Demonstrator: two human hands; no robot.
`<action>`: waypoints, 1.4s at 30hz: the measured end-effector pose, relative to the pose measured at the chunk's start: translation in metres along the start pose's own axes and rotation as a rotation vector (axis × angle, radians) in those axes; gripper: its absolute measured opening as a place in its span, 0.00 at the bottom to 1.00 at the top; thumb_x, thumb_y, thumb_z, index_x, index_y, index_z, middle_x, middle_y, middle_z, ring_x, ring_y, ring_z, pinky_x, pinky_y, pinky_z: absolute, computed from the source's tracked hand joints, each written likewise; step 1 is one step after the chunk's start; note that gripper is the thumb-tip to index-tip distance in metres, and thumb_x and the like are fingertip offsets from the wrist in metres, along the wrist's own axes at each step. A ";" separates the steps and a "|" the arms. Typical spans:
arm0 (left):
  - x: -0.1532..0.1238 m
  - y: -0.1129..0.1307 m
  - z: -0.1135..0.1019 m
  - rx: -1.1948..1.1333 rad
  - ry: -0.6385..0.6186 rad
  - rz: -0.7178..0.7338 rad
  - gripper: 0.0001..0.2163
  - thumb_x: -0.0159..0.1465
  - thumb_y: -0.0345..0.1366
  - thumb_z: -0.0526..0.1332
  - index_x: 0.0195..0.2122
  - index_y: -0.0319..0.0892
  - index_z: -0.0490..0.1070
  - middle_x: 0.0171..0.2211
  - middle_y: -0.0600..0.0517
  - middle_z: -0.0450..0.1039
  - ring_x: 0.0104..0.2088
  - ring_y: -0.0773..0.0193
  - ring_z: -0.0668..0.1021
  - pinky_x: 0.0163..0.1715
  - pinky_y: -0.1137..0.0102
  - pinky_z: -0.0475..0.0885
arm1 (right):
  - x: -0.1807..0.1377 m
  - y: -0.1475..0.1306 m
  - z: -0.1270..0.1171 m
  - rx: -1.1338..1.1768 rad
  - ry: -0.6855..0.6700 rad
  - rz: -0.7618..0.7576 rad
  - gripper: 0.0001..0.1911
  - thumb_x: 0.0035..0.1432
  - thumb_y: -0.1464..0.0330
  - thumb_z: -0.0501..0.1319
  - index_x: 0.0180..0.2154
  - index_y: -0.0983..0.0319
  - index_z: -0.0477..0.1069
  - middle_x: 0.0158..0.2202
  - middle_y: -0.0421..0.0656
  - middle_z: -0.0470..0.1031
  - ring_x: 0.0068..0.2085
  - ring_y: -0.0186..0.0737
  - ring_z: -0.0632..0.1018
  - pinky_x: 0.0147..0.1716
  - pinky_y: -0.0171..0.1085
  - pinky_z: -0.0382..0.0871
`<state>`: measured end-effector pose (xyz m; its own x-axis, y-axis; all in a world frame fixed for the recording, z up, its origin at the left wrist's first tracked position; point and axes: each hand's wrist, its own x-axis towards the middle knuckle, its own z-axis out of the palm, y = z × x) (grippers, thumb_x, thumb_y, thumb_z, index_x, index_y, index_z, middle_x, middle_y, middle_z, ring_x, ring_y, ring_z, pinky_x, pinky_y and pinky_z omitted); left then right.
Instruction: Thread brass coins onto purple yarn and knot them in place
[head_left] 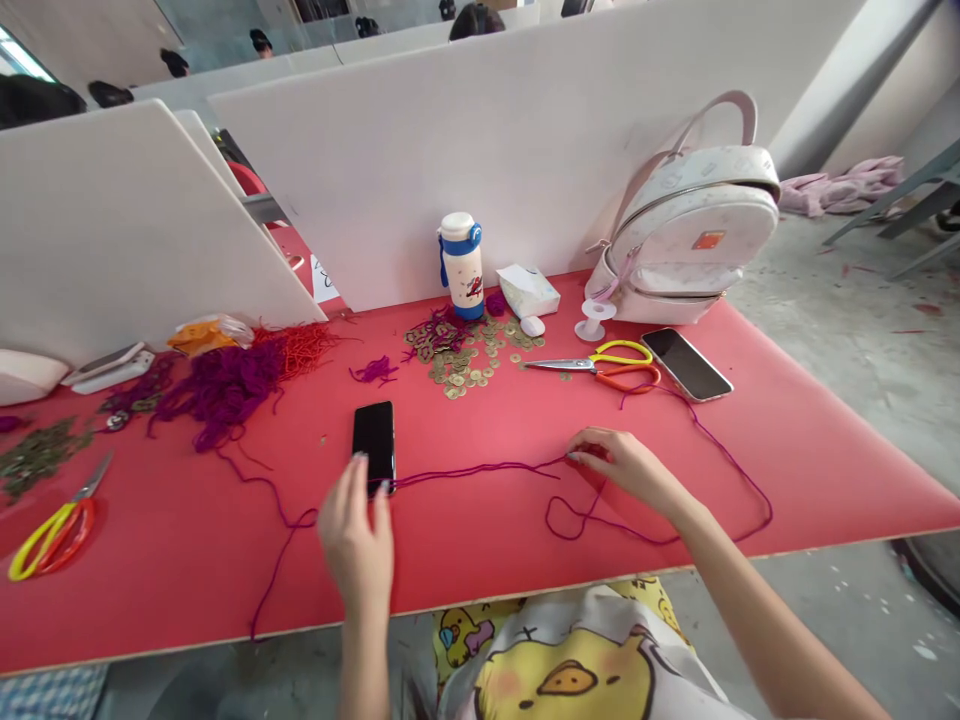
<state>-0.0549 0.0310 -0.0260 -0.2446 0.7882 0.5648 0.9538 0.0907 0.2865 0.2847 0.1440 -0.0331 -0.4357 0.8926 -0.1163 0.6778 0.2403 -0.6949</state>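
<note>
A purple cord (pixel 472 471) runs in near-parallel strands between my hands, low over the red table. My left hand (pixel 354 535) grips one end of this stretch between thumb and fingers, in front of a black phone (pixel 373 432) lying flat. From its left side a loose strand trails to the table's front edge. At the other end, my right hand (pixel 626 465) pinches the cord with its fingertips. A short cord end sticks out just left of those fingers, and more cord curls in loops below and to the right of that hand.
Brass-coloured coins (pixel 459 370) lie mid-table before a bottle (pixel 463 265). Yellow-and-red scissors (pixel 619 365), a second phone (pixel 686 365), a white spool (pixel 595 318) and a backpack (pixel 686 235) are right. Left are a purple cord heap (pixel 232 385) and other scissors (pixel 60 530). White panels (pixel 487 160) stand behind.
</note>
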 end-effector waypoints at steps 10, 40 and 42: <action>-0.048 0.118 0.046 -0.047 -0.628 0.539 0.34 0.66 0.52 0.51 0.67 0.35 0.47 0.68 0.42 0.48 0.67 0.52 0.56 0.62 0.50 0.59 | 0.003 -0.002 0.004 0.042 0.013 -0.004 0.10 0.60 0.64 0.54 0.37 0.58 0.74 0.39 0.44 0.79 0.38 0.43 0.78 0.38 0.38 0.69; -0.033 0.136 0.056 -0.068 -0.707 0.590 0.38 0.64 0.53 0.53 0.69 0.41 0.39 0.67 0.40 0.50 0.66 0.51 0.57 0.61 0.46 0.57 | -0.005 -0.003 0.002 0.103 0.186 -0.095 0.13 0.63 0.64 0.56 0.48 0.55 0.69 0.49 0.48 0.72 0.52 0.48 0.72 0.51 0.47 0.67; -0.034 0.134 0.055 -0.058 -0.699 0.560 0.40 0.64 0.52 0.54 0.69 0.38 0.35 0.67 0.38 0.52 0.66 0.50 0.59 0.61 0.46 0.58 | -0.008 0.004 -0.001 0.076 0.179 -0.113 0.12 0.64 0.64 0.54 0.48 0.56 0.69 0.48 0.48 0.73 0.52 0.48 0.72 0.51 0.47 0.68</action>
<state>0.0907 0.0496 -0.0495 0.4345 0.8998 0.0385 0.8862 -0.4348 0.1602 0.2917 0.1387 -0.0340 -0.3893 0.9168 0.0887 0.5810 0.3191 -0.7487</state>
